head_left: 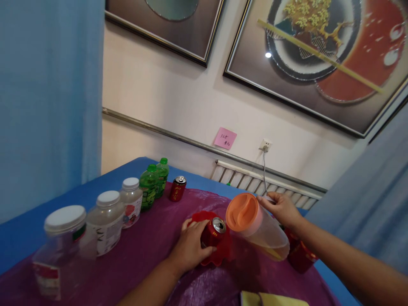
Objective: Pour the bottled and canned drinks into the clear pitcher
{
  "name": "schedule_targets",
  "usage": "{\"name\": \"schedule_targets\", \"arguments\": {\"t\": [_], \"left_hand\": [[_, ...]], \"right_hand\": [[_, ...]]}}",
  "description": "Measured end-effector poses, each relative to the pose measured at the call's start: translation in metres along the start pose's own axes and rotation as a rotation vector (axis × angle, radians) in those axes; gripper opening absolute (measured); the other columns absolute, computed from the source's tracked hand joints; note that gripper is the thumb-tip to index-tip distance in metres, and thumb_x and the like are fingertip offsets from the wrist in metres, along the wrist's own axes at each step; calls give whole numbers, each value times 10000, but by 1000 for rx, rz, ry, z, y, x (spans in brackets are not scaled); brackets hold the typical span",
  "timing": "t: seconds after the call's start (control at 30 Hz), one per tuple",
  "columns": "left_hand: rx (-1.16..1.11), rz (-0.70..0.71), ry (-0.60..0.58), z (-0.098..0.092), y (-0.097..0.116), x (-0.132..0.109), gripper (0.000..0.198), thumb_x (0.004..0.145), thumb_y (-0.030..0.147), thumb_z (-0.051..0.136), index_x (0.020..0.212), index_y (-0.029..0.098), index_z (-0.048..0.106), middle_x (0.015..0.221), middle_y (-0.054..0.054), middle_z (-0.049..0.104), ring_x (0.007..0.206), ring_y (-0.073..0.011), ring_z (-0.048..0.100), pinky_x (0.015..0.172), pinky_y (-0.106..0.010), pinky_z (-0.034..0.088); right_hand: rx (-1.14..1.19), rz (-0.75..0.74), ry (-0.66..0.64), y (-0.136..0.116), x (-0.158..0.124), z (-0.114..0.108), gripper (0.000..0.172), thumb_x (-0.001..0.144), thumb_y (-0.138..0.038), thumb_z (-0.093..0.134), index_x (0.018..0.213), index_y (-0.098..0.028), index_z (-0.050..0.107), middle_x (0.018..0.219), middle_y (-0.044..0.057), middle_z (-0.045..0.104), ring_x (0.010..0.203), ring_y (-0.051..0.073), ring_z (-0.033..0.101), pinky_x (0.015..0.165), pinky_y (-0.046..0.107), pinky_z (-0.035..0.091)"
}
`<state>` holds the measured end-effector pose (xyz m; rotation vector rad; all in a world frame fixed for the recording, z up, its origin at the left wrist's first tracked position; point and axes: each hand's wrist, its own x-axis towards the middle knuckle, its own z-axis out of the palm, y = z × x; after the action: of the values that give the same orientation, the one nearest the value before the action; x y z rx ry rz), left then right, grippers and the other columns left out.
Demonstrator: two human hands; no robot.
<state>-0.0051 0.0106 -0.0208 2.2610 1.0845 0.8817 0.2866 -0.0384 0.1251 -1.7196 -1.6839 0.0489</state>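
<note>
My left hand [191,244] is wrapped round a red drink can [213,233] with an opened top. Beneath the can lies a red scalloped dish [225,250]. My right hand [282,207] grips the handle of a clear plastic pitcher [263,236] with an orange lid [244,212]. The pitcher is tilted toward the can, its lid close to the can's top but apart from it. A little yellowish liquid shows low inside the pitcher. Behind the pitcher and my right forearm, more red cans [301,255] are partly hidden.
Along the left stand clear jars with white lids [108,221], green bottles [149,187] and another red can [177,189]. A purple plastic sheet [140,259] covers the blue table. A yellow item [270,299] lies at the front edge. Behind are a radiator [242,180] and blue curtains [51,93].
</note>
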Motion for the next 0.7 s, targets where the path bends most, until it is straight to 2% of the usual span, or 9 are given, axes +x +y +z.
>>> {"name": "schedule_targets", "arguments": {"t": [0.33, 0.7], "left_hand": [[-11, 12, -3, 0, 1, 1, 762, 616, 322, 865, 1315, 251, 571, 1312, -80, 689, 1228, -331, 600, 1194, -557, 189], [-1, 11, -8, 0, -1, 1, 751, 625, 346, 859, 1314, 247, 575, 1334, -95, 679, 1255, -349, 586, 1195, -571, 194]], "right_hand": [[-7, -6, -6, -1, 0, -1, 569, 828, -636, 581, 564, -253, 253, 555, -72, 204, 512, 92, 218, 466, 257, 178], [20, 6, -13, -1, -1, -1, 571, 826, -640, 590, 571, -251, 259, 564, -74, 206, 519, 91, 220, 460, 248, 183]]}}
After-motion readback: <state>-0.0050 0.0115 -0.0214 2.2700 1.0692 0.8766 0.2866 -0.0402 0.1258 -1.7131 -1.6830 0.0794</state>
